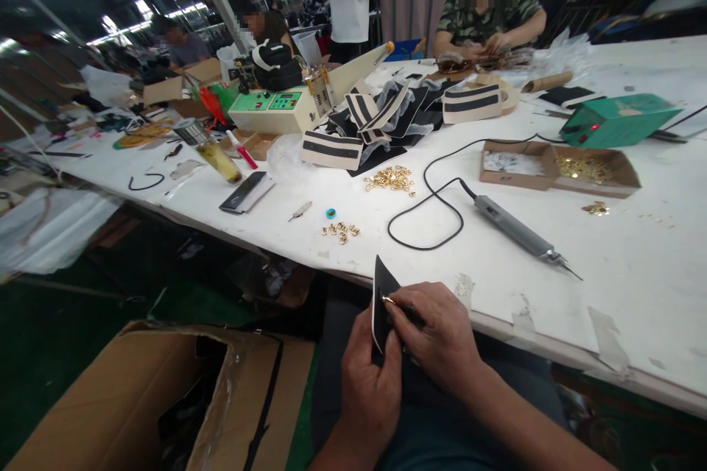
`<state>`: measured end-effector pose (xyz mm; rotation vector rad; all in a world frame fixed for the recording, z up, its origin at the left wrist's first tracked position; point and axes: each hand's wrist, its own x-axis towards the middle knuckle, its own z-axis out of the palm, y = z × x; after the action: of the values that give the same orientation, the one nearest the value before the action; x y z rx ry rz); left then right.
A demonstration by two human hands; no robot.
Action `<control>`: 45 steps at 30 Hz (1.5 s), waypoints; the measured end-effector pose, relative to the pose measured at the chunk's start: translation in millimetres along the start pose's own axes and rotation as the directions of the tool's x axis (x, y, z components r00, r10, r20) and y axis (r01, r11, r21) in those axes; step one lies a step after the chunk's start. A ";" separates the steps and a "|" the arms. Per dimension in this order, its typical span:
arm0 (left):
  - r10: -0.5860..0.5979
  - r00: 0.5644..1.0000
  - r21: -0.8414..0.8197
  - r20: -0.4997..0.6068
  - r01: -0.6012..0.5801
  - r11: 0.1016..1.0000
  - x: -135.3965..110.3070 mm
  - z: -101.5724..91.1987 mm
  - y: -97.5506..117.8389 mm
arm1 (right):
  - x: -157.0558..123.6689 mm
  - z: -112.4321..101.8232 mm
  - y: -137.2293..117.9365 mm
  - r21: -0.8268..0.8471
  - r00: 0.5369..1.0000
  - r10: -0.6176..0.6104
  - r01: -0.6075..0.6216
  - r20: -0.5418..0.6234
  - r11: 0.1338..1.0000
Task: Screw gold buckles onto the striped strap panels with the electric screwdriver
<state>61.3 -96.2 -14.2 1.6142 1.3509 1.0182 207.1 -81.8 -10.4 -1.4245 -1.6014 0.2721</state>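
Note:
In front of the table edge, my left hand (370,375) is closed around a stiff black panel with a pale edge (385,276), held upright over my lap. My right hand (436,327) pinches a small gold metal fitting (388,299) against the black face of the panel. Whether the fitting passes through the panel is hidden by my fingers. Beyond my hands, a few loose gold fittings (341,231) lie by a small blue ring-shaped piece (330,213). A larger heap of gold fittings (389,177) sits farther back.
A grey corded electric screwdriver (516,229) lies at right, near a green power box (618,120). Cardboard trays (519,178) hold small parts. Black and beige striped strips (331,149) are piled mid-table. An open cardboard box (110,397) stands lower left. A person (489,15) works opposite.

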 end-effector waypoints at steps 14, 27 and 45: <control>0.192 0.977 0.151 0.087 -0.204 0.967 -13.5 8.9 -5.7 | -16.9 -19.8 -6.9 0.199 0.973 0.131 -0.169 0.188 0.965; 0.193 0.980 0.010 0.058 -0.194 0.981 56.2 -4.6 15.0 | 20.3 -44.6 15.5 0.544 0.627 0.536 -0.772 0.565 0.330; -0.285 0.857 -0.558 0.430 0.500 0.662 100.3 14.0 5.1 | 28.2 -31.7 49.6 0.502 0.517 0.569 -0.841 0.640 0.200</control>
<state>87.5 1.3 -5.3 0.8343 0.9129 0.7922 266.6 -55.4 -14.2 -1.2980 -0.6243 1.6707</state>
